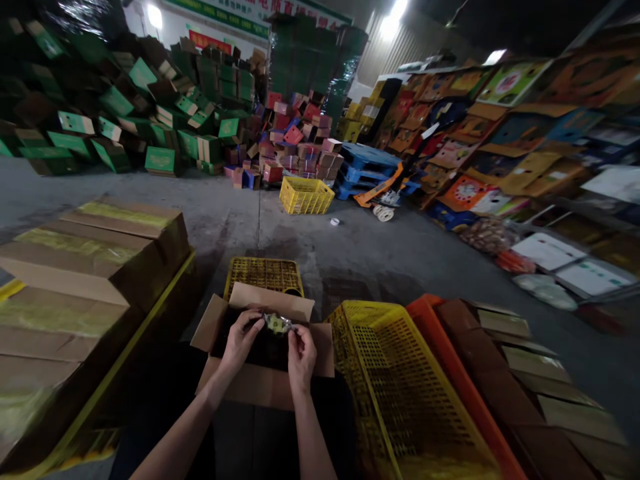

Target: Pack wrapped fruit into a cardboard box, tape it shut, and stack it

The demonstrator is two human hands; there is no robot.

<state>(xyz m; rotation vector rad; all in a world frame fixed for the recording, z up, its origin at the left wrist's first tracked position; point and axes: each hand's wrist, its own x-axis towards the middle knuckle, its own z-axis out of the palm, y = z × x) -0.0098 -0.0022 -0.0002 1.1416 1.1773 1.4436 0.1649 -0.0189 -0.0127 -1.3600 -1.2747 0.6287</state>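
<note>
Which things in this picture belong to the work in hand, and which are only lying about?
In the work:
left hand and right hand, both pinching the small shiny packet
open cardboard box beneath

Apparently just lying about:
far yellow crate
blue pallets
orange pallet truck
green boxes

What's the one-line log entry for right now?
left hand: pinching shiny packet | right hand: pinching its other end | below: open cardboard box
</note>
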